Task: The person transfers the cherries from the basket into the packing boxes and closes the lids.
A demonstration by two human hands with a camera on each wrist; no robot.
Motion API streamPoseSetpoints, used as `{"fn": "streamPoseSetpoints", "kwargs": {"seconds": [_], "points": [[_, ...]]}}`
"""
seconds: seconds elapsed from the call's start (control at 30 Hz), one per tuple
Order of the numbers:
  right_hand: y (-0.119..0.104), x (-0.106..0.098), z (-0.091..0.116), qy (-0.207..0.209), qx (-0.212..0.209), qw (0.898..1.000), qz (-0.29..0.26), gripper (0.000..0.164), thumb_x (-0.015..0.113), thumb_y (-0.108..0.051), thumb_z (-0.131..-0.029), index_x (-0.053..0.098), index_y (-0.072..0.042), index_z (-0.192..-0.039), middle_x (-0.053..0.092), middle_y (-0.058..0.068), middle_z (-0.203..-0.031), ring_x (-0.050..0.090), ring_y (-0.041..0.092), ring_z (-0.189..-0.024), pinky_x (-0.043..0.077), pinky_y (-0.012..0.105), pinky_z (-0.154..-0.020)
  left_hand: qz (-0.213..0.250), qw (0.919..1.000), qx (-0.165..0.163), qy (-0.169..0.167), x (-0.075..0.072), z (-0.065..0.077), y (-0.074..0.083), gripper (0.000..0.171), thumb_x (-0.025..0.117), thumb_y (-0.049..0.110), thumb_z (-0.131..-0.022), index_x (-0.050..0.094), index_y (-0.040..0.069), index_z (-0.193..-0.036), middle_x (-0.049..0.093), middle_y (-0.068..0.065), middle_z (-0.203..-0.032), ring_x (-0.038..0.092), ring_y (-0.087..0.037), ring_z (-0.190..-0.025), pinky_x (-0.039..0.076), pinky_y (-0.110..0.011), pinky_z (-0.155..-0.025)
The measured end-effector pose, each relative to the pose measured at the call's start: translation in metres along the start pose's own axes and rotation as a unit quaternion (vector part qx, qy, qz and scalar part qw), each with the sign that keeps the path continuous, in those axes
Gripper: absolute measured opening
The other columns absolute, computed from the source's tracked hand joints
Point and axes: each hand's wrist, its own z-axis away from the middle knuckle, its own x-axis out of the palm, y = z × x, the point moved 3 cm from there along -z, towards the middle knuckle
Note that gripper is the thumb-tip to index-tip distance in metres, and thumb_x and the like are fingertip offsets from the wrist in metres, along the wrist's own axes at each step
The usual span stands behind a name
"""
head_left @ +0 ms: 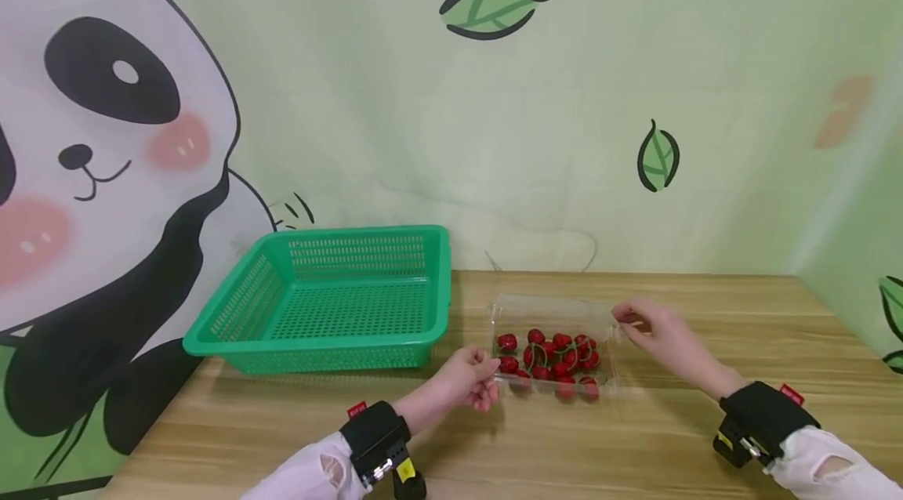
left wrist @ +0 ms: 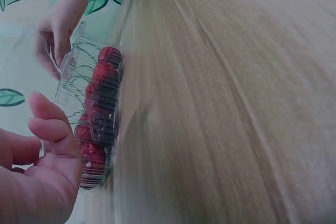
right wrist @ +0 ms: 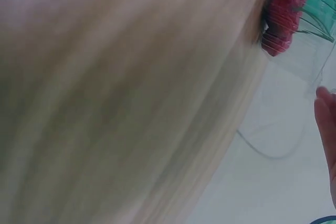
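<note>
A clear plastic box (head_left: 550, 310) holds several red cherries (head_left: 562, 342) with green stems. My left hand (head_left: 462, 381) pinches the box's near left corner between thumb and fingers. At the far right corner, my right hand (head_left: 659, 337) grips the thin clear edge with its thumb and fingertips. The left wrist view shows the box (left wrist: 79, 85) from its side, with a clear flap rising beside the right hand (left wrist: 55, 38). Only some fingers of the right hand (right wrist: 326, 124) show in the right wrist view; its contact point is cut off there.
A green slotted plastic basket (head_left: 317, 347) stands left of the box on the wooden table (head_left: 564, 453). Behind the table hangs a pale green cloth (head_left: 564, 132) printed with a panda and leaves.
</note>
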Motion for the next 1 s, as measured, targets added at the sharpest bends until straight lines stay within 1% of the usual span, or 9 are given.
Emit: {"fn": "streamPoseSetpoints", "kwargs": {"seconds": [0.17,0.27,0.4,0.47,0.53,0.63,0.77,0.93,1.0], "points": [[0.000,0.001,0.007,-0.011,0.034,0.999,-0.010,0.017,0.067,0.013,-0.090,0.072,0.006,-0.104,0.076,0.018,-0.101,0.073,0.022,-0.089,0.062,0.034,-0.075,0.004,1.0000,0.001,-0.008,-0.001,-0.001,-0.001,0.020,0.043,0.010,-0.111,0.037,0.012,-0.091,0.053,0.003,-0.061,0.049,-0.006,-0.050,0.041,-0.018,-0.052],[-0.001,0.003,0.010,-0.006,0.043,0.999,-0.009,0.014,0.068,0.008,-0.092,0.073,0.003,-0.105,0.076,0.018,-0.105,0.073,0.020,-0.091,0.062,0.033,-0.076,0.010,0.9998,0.003,-0.015,-0.002,-0.002,-0.001,0.020,0.042,0.010,-0.111,0.036,0.012,-0.092,0.053,0.003,-0.062,0.049,-0.005,-0.051,0.041,-0.018,-0.052],[-0.004,0.006,0.013,-0.003,0.069,0.997,-0.022,0.010,0.069,0.005,-0.093,0.072,0.001,-0.102,0.073,0.023,-0.113,0.071,0.033,-0.096,0.062,0.037,-0.077,0.012,0.9997,0.007,-0.021,-0.003,-0.001,-0.002,0.020,0.041,0.011,-0.111,0.034,0.012,-0.093,0.053,0.003,-0.063,0.050,-0.006,-0.052,0.041,-0.018,-0.053],[-0.005,0.008,0.013,-0.013,0.098,0.994,-0.036,0.009,0.067,0.004,-0.095,0.070,0.002,-0.104,0.069,0.026,-0.118,0.069,0.039,-0.099,0.062,0.041,-0.078,0.012,0.9997,0.009,-0.021,-0.003,0.000,-0.003,0.019,0.039,0.011,-0.111,0.035,0.011,-0.093,0.053,0.003,-0.064,0.050,-0.006,-0.053,0.042,-0.018,-0.054],[-0.006,0.010,0.015,-0.029,0.131,0.989,-0.053,0.011,0.065,0.002,-0.097,0.067,0.004,-0.108,0.065,0.028,-0.120,0.069,0.042,-0.101,0.061,0.043,-0.080,0.013,0.9996,0.011,-0.022,-0.003,0.000,-0.003,0.018,0.038,0.010,-0.111,0.035,0.011,-0.093,0.053,0.003,-0.064,0.050,-0.007,-0.053,0.042,-0.018,-0.054],[-0.006,0.012,0.016,-0.053,0.174,0.980,-0.074,0.017,0.062,-0.002,-0.100,0.062,0.008,-0.114,0.064,0.028,-0.118,0.069,0.041,-0.102,0.059,0.037,-0.080,0.014,0.9995,0.012,-0.024,-0.003,0.000,-0.004,0.017,0.036,0.009,-0.111,0.036,0.010,-0.095,0.053,0.002,-0.065,0.050,-0.007,-0.054,0.042,-0.019,-0.055],[-0.005,0.014,0.016,-0.073,0.205,0.972,-0.091,0.020,0.059,-0.004,-0.102,0.060,0.010,-0.116,0.068,0.023,-0.110,0.070,0.034,-0.097,0.056,0.026,-0.074,0.020,0.9993,0.012,-0.028,-0.005,0.000,-0.005,0.016,0.034,0.008,-0.111,0.039,0.009,-0.096,0.053,0.002,-0.065,0.051,-0.007,-0.055,0.043,-0.019,-0.056],[-0.005,0.014,0.014,-0.085,0.218,0.966,-0.110,0.020,0.058,-0.003,-0.103,0.058,0.012,-0.116,0.067,0.022,-0.106,0.069,0.029,-0.094,0.059,0.029,-0.072,0.022,0.9996,0.007,-0.018,-0.008,0.001,-0.003,0.027,0.030,0.018,-0.113,0.048,0.008,-0.096,0.053,0.003,-0.064,0.051,-0.007,-0.054,0.044,-0.020,-0.056],[-0.005,0.014,0.014,-0.088,0.218,0.965,-0.113,0.019,0.058,-0.003,-0.103,0.058,0.012,-0.116,0.067,0.022,-0.106,0.069,0.026,-0.092,0.060,0.030,-0.071,0.015,0.9998,-0.001,-0.015,-0.008,0.001,-0.003,0.030,0.031,0.021,-0.110,0.051,0.009,-0.091,0.054,0.004,-0.061,0.051,-0.006,-0.052,0.043,-0.019,-0.054]]}}
